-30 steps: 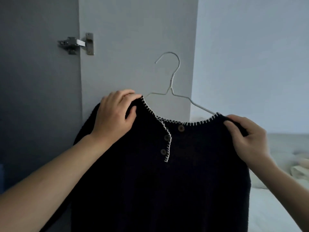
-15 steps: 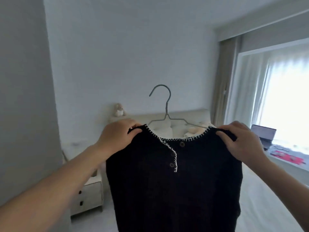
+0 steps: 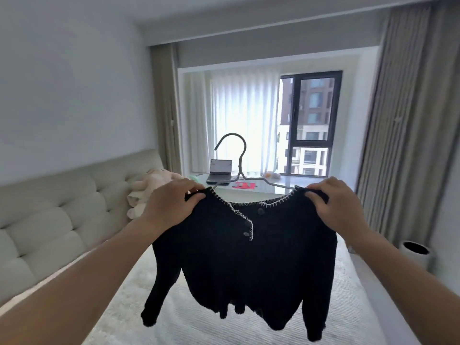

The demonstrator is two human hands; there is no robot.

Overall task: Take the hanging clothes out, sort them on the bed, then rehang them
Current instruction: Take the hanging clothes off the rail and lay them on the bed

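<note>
Hands, two of them, hold one black cardigan up by its shoulders: the left hand grips the left shoulder with fingers curled over the knit, and the right hand pinches the right shoulder the same way. One wire hanger sits inside the neckline, its hook standing upright above the collar. Three buttons show down the cardigan's front.

The cardigan hangs in the air above the bed, which is covered in a pale textured spread. Left of the cardigan runs a tufted light headboard, with a pale soft toy against it. Behind the cardigan a desk carries one open laptop and a red item. Beyond the desk is a window with sheer drapes and heavier curtains to either side. Right of the cardigan, beside the bed, stands one white bin.

The cardigan is a chunky dark knit with white blanket stitching round the neck and placket; both sleeves dangle loose, and the hem hangs unevenly.
</note>
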